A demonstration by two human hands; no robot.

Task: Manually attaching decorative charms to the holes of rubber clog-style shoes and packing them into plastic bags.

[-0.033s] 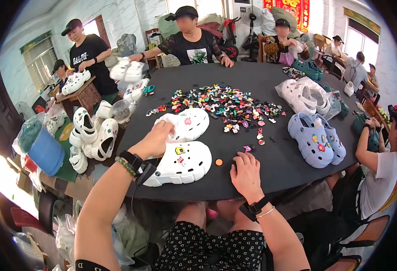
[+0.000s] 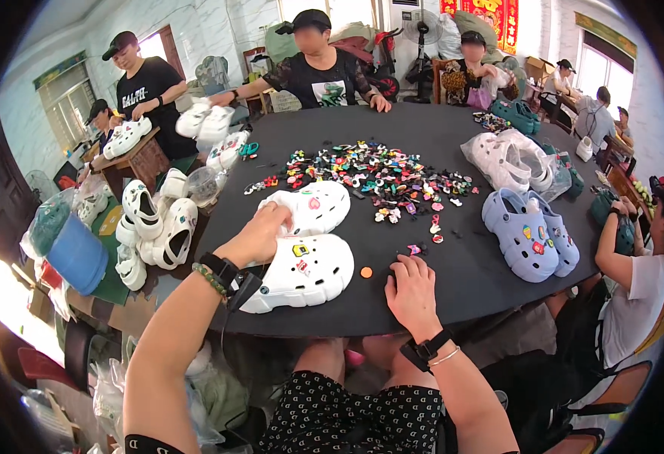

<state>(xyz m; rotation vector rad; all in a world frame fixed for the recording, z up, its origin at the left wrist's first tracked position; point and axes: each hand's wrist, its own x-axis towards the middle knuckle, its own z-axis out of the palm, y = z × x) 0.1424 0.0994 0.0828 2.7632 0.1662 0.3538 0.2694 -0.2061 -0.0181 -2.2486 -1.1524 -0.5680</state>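
While an orange disc point(image 2: 366, 272) lies on the dark table point(image 2: 464, 284) just beside the near white clog point(image 2: 309, 274), charms point(image 2: 377, 178) pile up beyond, with blue clogs point(image 2: 525, 236) to the right. The near clog stands before the far white clog point(image 2: 323, 208), which the left hand's point(image 2: 260, 233) bent fingers touch. The right hand point(image 2: 413, 295) rests down, fingers slightly apart. Left fingertips are hidden; I cannot tell whether they clamp.

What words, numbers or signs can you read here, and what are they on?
Black T-shirt at left: white letters; I won't copy words.
Red wall hanging: gold writing, partly cut off; not copied either.
Black shorts: small white letter-like pattern, not copied.
Charms: any writing is too small to read.
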